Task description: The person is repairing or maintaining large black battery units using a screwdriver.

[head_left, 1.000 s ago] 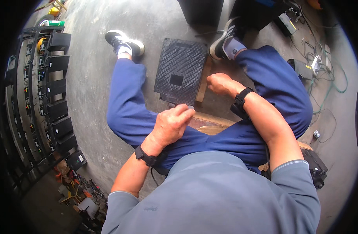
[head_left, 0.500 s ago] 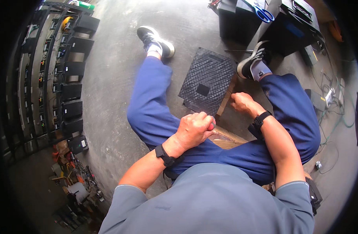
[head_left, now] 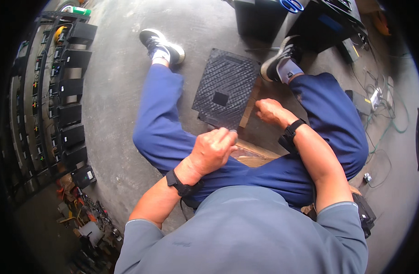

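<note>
While the left hand (head_left: 212,150) is fisted, the right hand (head_left: 270,111) curls closed beside the black panel (head_left: 225,89).

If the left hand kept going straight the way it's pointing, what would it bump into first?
Most likely the black ribbed panel lying on the floor between the legs. The left hand, a closed fist, points up and forward, and its knuckles sit right at the panel's near edge, though height above it is unclear.
</note>
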The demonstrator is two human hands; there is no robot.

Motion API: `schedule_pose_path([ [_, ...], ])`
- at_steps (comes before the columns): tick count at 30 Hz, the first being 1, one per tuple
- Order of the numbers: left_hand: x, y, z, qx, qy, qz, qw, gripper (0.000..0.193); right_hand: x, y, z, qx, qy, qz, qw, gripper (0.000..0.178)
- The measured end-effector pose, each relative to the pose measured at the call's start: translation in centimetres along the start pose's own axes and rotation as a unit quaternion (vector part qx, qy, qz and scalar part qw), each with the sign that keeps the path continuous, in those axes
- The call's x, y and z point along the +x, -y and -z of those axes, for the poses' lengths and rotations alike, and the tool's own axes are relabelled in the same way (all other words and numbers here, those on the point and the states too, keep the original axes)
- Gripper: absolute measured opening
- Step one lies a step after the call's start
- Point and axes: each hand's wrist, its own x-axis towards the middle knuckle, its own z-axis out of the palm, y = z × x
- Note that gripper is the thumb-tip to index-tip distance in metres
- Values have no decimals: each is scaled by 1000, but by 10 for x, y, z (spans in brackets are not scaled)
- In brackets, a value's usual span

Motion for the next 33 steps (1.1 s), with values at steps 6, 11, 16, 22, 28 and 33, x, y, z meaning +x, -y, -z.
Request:
schedule_pose_path([
  [6, 3, 1, 0, 63, -4, 61, 996, 32, 2, -1, 1, 14, 3, -14, 1000, 21],
  [11, 13, -7, -1, 31, -56, -1, 998, 28, 1, -2, 0, 5, 8, -7, 1000, 22],
  [16, 7, -6, 1, 35, -12, 45, 998, 25, 0, -2, 2, 11, 12, -12, 1000, 22],
  [22, 18, -9, 4, 28, -7, 10, 1000, 32, 1, -5, -2, 14, 2, -3, 1000, 21],
  [28, -4, 7, -7, 50, 53, 122, 990, 35, 4, -5, -6, 1, 11, -4, 1000, 21],
  [33, 11, -7, 1, -39, -14, 49, 998, 36, 1, -3, -1, 1, 15, -10, 1000, 21],
])
